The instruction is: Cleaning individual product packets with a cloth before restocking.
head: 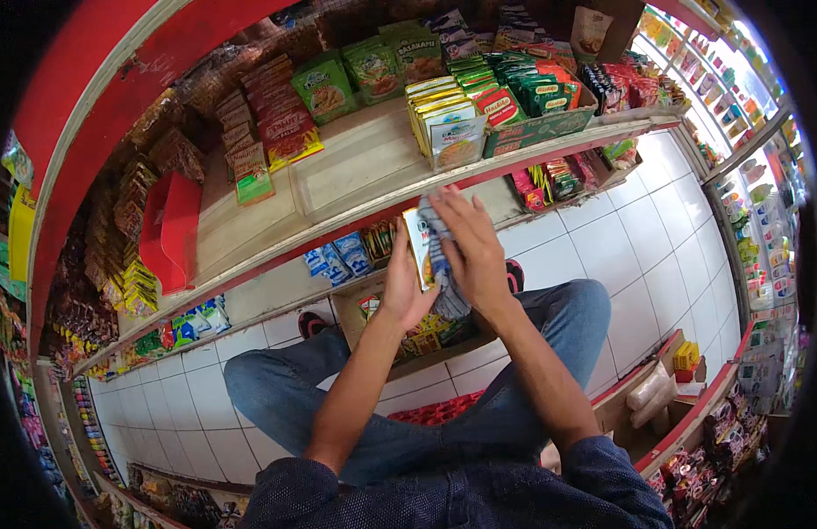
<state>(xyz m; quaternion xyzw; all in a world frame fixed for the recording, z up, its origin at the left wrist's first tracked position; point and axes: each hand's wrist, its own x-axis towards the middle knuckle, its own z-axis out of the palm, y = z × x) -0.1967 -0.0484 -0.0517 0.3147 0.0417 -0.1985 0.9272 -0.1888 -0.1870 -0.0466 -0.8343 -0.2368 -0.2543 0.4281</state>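
Observation:
My left hand (pixel 405 284) grips a seasoning sachet (pixel 418 248) with a white and yellow front, held upright above my lap. My right hand (pixel 471 248) presses a grey-blue striped cloth (pixel 441 264) against the sachet's right side. The cloth hides much of the sachet's front. Below both hands, a cardboard box (pixel 415 370) with several packets in it stands on the floor between my legs. Ahead, similar yellow-edged sachets (pixel 441 122) stand in a row at the shelf's front edge.
The wooden shelf (pixel 355 178) bears green seasoning pouches (pixel 325 86), red packets (pixel 279 112), a green carton of sachets (pixel 540 129) and a red holder (pixel 170 231). A lower shelf holds blue-white packets (pixel 339 258). White tiles (pixel 620 231) cover the floor. A low red-edged shelf (pixel 686 410) stands at right.

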